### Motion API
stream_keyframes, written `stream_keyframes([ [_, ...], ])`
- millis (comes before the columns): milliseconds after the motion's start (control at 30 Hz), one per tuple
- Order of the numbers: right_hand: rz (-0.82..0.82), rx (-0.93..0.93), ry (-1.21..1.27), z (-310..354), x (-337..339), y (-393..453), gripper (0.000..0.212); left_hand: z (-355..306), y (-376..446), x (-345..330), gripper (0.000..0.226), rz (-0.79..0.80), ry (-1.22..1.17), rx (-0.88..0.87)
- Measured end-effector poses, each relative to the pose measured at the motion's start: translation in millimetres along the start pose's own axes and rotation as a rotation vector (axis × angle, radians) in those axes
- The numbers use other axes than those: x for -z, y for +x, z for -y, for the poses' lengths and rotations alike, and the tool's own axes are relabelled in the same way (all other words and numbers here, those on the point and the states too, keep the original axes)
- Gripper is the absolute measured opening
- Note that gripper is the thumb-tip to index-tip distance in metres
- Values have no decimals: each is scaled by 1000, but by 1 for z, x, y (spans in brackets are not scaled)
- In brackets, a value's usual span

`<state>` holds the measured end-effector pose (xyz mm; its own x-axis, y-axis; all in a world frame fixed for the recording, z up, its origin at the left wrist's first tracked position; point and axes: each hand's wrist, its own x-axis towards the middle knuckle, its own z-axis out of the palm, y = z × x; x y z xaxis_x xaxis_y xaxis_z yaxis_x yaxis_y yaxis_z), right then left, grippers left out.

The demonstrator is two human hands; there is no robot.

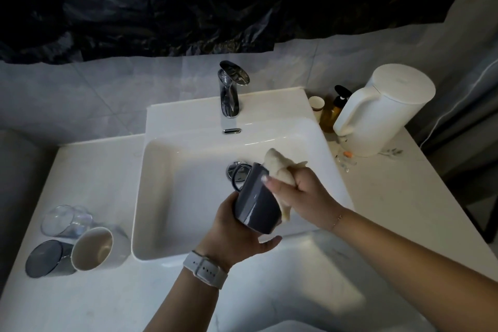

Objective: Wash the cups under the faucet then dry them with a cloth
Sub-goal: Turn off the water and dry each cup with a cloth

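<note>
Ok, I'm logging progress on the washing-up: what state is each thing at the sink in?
Faucet: off, no water showing.
Dark mug: tilted over the sink, held by the left hand.
Cloth: bunched in the right hand, against the mug.
Three cups: lying on their sides on the counter.

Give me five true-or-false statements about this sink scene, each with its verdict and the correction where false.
1. The left hand holds the dark grey mug over the sink. True.
2. The right hand grips a beige cloth against the mug. True.
3. Water streams from the faucet. False: no water is visible.
4. Three cups lie on their sides on the counter left of the sink: a clear glass, a cream cup and a dark tumbler. True.
5. The white kettle stands inside the sink. False: it stands on the counter to the right of it.
</note>
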<state>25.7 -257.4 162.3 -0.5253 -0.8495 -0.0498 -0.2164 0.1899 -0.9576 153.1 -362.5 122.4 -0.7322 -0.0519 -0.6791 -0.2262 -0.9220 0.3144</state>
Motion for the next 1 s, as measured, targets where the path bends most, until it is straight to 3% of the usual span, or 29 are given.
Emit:
stream_keyframes([
  [133, -254, -89, 87, -1, -4, 13, 52, 3, 8, 4, 27, -209, 172, -317],
  [267, -202, -82, 39, 1, -7, 22, 50, -11, 0, 3, 57, -211, 385, -432],
  [333, -182, -88, 35, 4, -13, 25, 48, -14, 5, 2, 56, -208, 500, -431],
  [433, -297, -94, 141, 10, -23, 31, 47, -17, 17, -5, 51, -290, 318, -406],
  [533, -452, -171, 356, 17, -28, 40, 31, -14, 32, -7, 39, -351, 122, -393],
  [600, -381, -203, 400, 17, -28, 38, 19, -13, 37, -9, 35, -352, 28, -381],
  [700, -289, -150, 281, -3, -44, 12, 17, -13, 43, -5, 41, -413, -26, -402],
  [867, -530, 191, -300, -23, -57, 6, 15, -12, 47, -5, 32, -521, -34, -485],
  [900, -552, 165, -389, -15, -48, 17, 18, -12, 48, -7, 29, -527, -40, -506],
  [933, -508, 10, -265, 2, -38, 29, 28, -13, 48, -10, 26, -542, -24, -529],
  [1000, -266, -388, 126, 22, -18, 37, 53, -14, 46, -15, 23, -586, 32, -572],
])
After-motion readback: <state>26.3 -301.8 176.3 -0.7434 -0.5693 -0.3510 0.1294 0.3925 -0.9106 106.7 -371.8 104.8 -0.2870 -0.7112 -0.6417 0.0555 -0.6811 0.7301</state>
